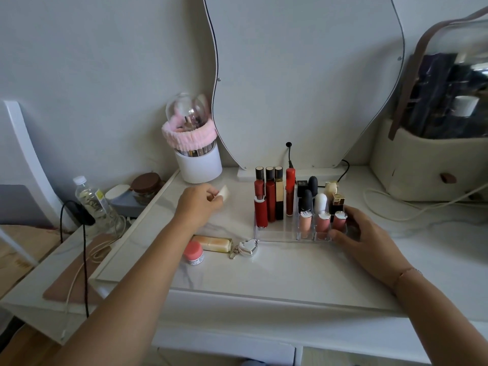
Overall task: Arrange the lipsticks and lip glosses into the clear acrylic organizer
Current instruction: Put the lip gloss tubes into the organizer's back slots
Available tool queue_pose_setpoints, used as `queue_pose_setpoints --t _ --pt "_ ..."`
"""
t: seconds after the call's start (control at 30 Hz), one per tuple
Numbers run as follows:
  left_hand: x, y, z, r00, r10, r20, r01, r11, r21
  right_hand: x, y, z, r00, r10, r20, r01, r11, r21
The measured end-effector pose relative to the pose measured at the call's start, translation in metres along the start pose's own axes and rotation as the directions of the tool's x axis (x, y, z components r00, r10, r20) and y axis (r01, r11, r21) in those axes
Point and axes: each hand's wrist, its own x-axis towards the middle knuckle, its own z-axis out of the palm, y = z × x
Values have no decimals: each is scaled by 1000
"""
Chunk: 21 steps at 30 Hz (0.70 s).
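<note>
Cream squarish lipstick tube (224,192), pinched by left hand (200,204); right hand (369,239) grips clear acrylic organizer (274,233) (best seated upright, empty slot).

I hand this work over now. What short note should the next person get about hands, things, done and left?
Left hand pinches a small cream item, left of the organizer.
Right hand grips the organizer's front right corner.
Done: red glosses stand at its left, pink glosses in its front right slots.
Left: the cream item; whether the pink-lidded pot, cream case and heart charm nearby belong is unclear.
</note>
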Motion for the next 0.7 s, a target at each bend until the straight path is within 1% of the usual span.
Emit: queue_pose_setpoints --t 0.07,0.1,0.17,0.23,0.33,0.47,0.5,0.57,0.63,0.7 --pt "-1 7 -9 1000 -7 -10 6 993 -118 0 0 0 1000 7 0 -7 1000 6" --pt "-3 12 -15 1000 -26 -1 25 977 -214 1 0 0 1000 10 1 -10 1000 3" --pt "-9 23 -25 997 -67 47 81 883 -461 1 0 0 1000 19 1 -19 1000 -6" --pt "-20 36 -34 991 -46 127 117 764 -635 0 0 0 1000 18 -1 -18 1000 -4" --pt "-33 55 -39 972 48 230 149 632 -761 1 0 0 1000 10 1 -10 1000 1" --pt "-45 79 -35 962 115 248 169 464 -870 1 1 1 1000 11 -9 -11 1000 -2" --pt "-48 85 -31 962 131 240 159 446 -881 1 2 1 1000 10 -10 -10 1000 -2" --pt "-52 96 -22 965 159 208 117 448 -886 1 2 1 1000 9 -14 -9 1000 0" --pt "-55 106 -14 968 180 175 65 493 -868 2 2 1 1000 13 -13 -13 1000 -2" --pt "-56 115 -9 967 207 150 8 563 -827 2 2 1 1000 15 -8 -15 1000 2"
